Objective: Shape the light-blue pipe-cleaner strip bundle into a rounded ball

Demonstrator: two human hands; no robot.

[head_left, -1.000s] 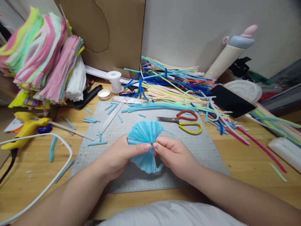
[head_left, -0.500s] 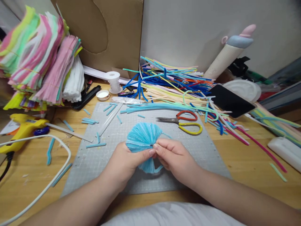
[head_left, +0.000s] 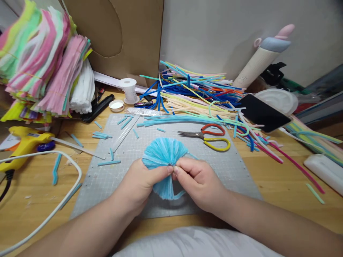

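Centre of frame, over grey cutting mat (head_left: 235, 171): blue fuzzy bundle (head_left: 164, 155), fanned above and below, cinched at waist. Your left hand (head_left: 140, 184) pinches waist from left, your right hand (head_left: 197, 180) from right; both closed on it. Likely light, soft, springy, wire-cored; waist looks like firmest hold. Scissors (head_left: 207, 137) just upper right. Wooden table (head_left: 281, 182) crowded: loose stems (head_left: 193, 92) upper middle, glue gun (head_left: 25, 142) left edge.

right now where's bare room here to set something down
Bare: right part of the grey mat, between scissors and right hand holding the blue bundle; wood between the mat's right edge and the pink pipe cleaner. Crowded: the pipe-cleaner pile at the back, blue offcuts on the mat's left.
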